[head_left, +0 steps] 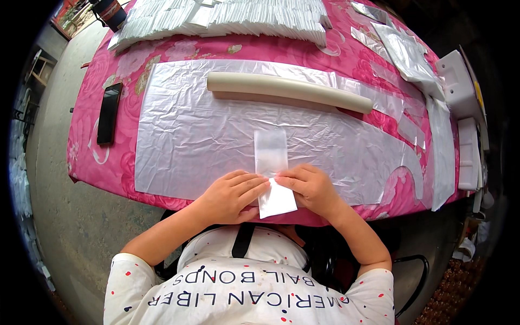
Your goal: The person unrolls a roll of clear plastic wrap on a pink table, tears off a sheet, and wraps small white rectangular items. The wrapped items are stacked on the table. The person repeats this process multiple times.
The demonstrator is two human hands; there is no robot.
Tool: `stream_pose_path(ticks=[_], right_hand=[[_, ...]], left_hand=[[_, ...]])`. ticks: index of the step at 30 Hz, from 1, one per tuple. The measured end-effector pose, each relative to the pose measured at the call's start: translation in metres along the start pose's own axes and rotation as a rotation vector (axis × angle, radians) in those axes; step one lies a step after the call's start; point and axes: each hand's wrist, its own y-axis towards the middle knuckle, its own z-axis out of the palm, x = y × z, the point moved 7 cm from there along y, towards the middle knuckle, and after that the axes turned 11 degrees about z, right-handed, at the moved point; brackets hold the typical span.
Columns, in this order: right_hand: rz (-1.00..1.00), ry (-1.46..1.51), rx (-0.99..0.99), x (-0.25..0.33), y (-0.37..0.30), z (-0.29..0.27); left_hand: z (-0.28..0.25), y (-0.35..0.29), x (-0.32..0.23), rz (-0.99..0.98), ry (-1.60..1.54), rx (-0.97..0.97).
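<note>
A folded white sheet lies at the near edge of the table, its lower corner pointing toward me. Above it stretches a narrow, translucent plastic sleeve, and the two meet under my fingertips. My left hand grips the left side of this join, fingers together. From the right, my right hand pinches the same place with thumb and fingers. How far the white sheet sits inside the sleeve is hidden by my fingers. Beneath both is a large, wrinkled plastic sheet.
A beige roller tube lies across the plastic sheet. Many white packets stand in rows at the back. On the left is a black phone; loose plastic bags lie at right on the pink floral tablecloth. White plastic containers stand beyond the right edge.
</note>
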Motion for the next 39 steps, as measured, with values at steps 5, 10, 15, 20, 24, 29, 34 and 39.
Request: stream_pose_path(ticks=[5,10,15,20,24,29,34,39], right_hand=[[0.529,0.324,0.092,-0.036,0.012,0.005],[0.948,0.419,0.251,-0.048,0.027,0.009],[1.018,0.425,0.372,-0.061,0.031,0.015],[1.061,0.379,0.358,-0.06,0.032,0.015],[1.057,0.401,0.351,-0.065,0.03,0.019],[1.086,0.374,0.334,-0.063,0.03,0.018],[0.926,0.256,0.209,-0.049,0.029,0.007],[0.744,-0.198,0.204,-0.034,0.027,-0.013]], left_hand=[[0.0,0.001,0.02,-0.36,-0.074,-0.165],[0.0,0.002,0.052,-0.689,-0.277,-0.288],[-0.002,0.005,0.068,-0.838,-0.414,-0.207],[-0.019,0.019,0.049,-0.479,0.101,-0.205],[0.012,0.039,0.029,-0.288,0.219,-0.026],[0.038,0.035,0.034,-0.384,0.269,0.085],[0.042,0.032,0.036,-0.362,0.267,0.11],[0.037,0.031,0.036,-0.36,0.239,0.079]])
